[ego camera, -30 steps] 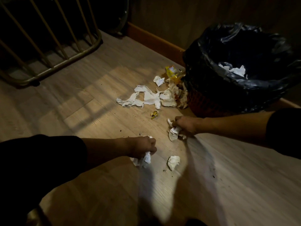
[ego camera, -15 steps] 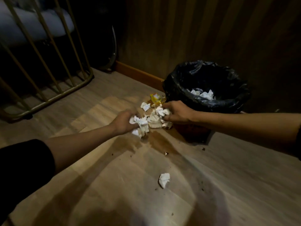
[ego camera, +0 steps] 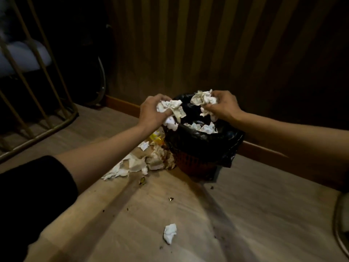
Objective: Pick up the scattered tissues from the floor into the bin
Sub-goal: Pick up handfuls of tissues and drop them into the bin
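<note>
Both hands raised over the bin [ego camera: 204, 146], a woven basket lined with a black bag [ego camera: 230, 140], standing on the wood floor [ego camera: 245, 214] just beside the skirting of a dark panelled wall. Left hand [ego camera: 151, 112]: fingers curled round a crumpled wad of tissues [ego camera: 171, 110], held at the near-left edge of the bin mouth; part of the wad hangs below the hand, over the rim. Right hand [ego camera: 224, 105]: fingers curled round a second wad [ego camera: 204, 100], held above the far-right part of the opening. Neither wad released yet. Tissues already in the bin [ego camera: 203, 127] are visible low inside the liner. Step in hand, as judged: the drop, both loads carried and positioned, ready for release. Next move calls for opening both sets of fingers while the wads are fully over the opening; the left load sits close to the rim, so it probably needs a small shift inward first, or loose pieces may fall outside. Task is only partly done. Remaining on the floor: a spread of torn tissues [ego camera: 132, 165] touching the left foot of the bin, a yellow wrapper [ego camera: 157, 138] behind it against the basket, and a single balled tissue [ego camera: 170, 233] well apart, near the camera. Small dark crumbs and a bit of foil [ego camera: 171, 199] lie scattered between. A metal rail frame [ego camera: 37, 129] stands at left.
</note>
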Demonstrator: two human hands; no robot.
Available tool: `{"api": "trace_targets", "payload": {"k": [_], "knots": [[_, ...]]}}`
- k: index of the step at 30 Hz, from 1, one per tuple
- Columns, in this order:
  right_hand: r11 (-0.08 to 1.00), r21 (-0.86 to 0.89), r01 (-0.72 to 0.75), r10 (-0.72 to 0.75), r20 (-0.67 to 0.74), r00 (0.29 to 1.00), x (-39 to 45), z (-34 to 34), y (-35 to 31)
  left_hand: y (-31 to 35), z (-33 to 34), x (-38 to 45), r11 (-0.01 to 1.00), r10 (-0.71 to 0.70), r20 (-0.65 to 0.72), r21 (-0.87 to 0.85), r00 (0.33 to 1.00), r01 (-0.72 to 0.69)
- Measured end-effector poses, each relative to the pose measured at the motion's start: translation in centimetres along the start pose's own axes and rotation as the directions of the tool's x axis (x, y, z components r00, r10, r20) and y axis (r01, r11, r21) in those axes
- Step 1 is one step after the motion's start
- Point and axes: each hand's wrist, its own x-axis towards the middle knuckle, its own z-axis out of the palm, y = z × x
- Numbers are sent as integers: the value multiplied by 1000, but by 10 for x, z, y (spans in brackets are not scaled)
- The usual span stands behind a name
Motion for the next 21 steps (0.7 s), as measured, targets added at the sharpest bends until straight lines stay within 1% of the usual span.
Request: {"api": "trace_targets", "payload": {"k": [2,4,7,9,11,14,16,19,21], "knots": [[999,9,-38,38,-29,999,5,-14,7,16,15,14,998,-29,6,-58,1000,29],[997,9,-71,71,-8,997,6,-25,11,26,31,26,995,-58,34,-77,998,60],[995,6,-98,97,87,991,2,-32,18,38,52,38,988,-131,169,-61,977,143],[995,-48,-92,96,96,991,0,-34,25,45,61,42,981,-167,239,-59,957,186],[994,-62,-94,100,110,989,-1,-36,29,49,64,42,978,-165,286,-79,944,194],[993,-34,-117,120,137,983,-4,-40,30,50,61,39,973,-135,337,-132,932,189],[994,-33,-101,104,132,986,-8,-41,28,45,54,35,969,-122,337,-162,934,185],[999,-19,-39,41,113,993,-20,-35,19,32,41,24,966,-117,286,-190,951,176],[998,-23,65,-62,116,991,-33,-26,10,18,28,10,991,-60,211,-107,976,84]]}}
